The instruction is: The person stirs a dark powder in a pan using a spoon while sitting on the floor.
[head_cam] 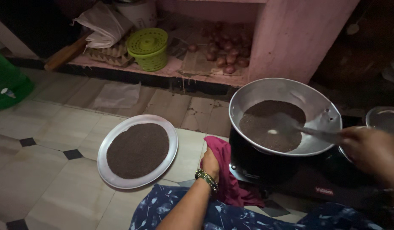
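Right hand [373, 150] at the right edge of the frame, fingers curled around the handle of a metal spatula [310, 132], blade blurred over the dark seeds [272, 125] in the wide metal pan [320, 106]. Pan sitting right of centre on a black cooktop [265, 168] at floor level. Left hand [210, 164] low in the middle, fingers closed on a magenta cloth [224, 170] bunched just beside the cooktop's left edge, beaded bangles [206, 179] at the wrist. Left of centre, flat on the tiled floor [43, 149], a round steel plate [138, 151] spread with more dark seeds, well apart from the pan. Up top, on a pink ledge, a lime-green lidded basket [149, 49], with a heap of onions [224, 53] to its right. Far right, part of another metal vessel [384, 119], just beyond the right hand. Blue floral fabric [231, 215] along the bottom edge
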